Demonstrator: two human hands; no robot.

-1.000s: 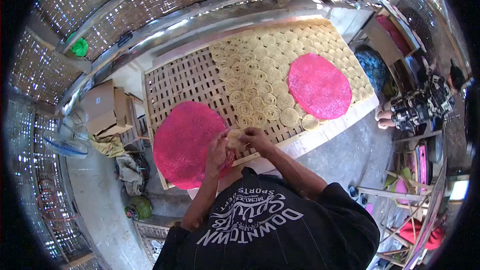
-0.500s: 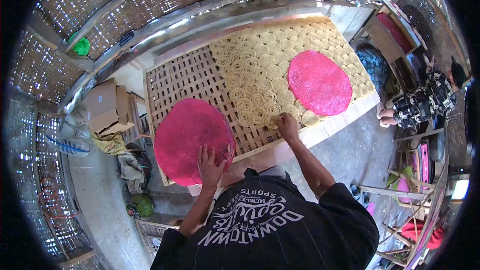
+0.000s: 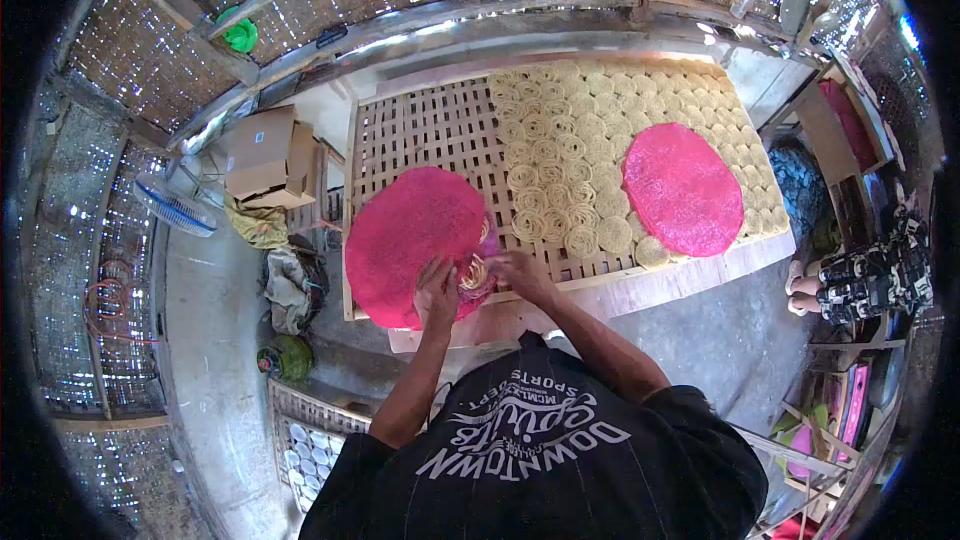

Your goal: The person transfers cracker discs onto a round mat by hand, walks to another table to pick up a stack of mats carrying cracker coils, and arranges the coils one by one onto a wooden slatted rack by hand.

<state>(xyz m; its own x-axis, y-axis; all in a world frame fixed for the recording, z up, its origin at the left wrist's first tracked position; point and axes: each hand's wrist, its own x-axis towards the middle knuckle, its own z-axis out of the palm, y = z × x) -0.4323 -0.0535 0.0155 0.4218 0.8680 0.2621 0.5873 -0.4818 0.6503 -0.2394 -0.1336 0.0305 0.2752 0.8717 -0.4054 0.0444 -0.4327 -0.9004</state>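
A round, deep-pink sheet (image 3: 410, 240) lies on the left of the slatted rack. Its near-right edge is lifted, and my left hand (image 3: 437, 292) is closed on that edge. Under the raised edge shows a pale noodle coil (image 3: 473, 273), with part of another above it. My right hand (image 3: 518, 276) reaches in from the right, its fingertips at the coil. Those fingers are blurred, so their grip is unclear. Rows of pale noodle coils (image 3: 560, 160) cover the rack's right part. A second, brighter pink sheet (image 3: 684, 190) rests on top of them.
Bare slats of the woven rack (image 3: 420, 125) show at the upper left. A cardboard box (image 3: 268, 155) and a blue fan (image 3: 175, 205) stand to the left, with a green gas cylinder (image 3: 287, 358) below. Another person's legs (image 3: 805, 292) appear at the right.
My right hand has left the coils on the rack and moved left to the pink sheet. The sheet's edge is now lifted by my left hand, exposing coils. The view has shifted.
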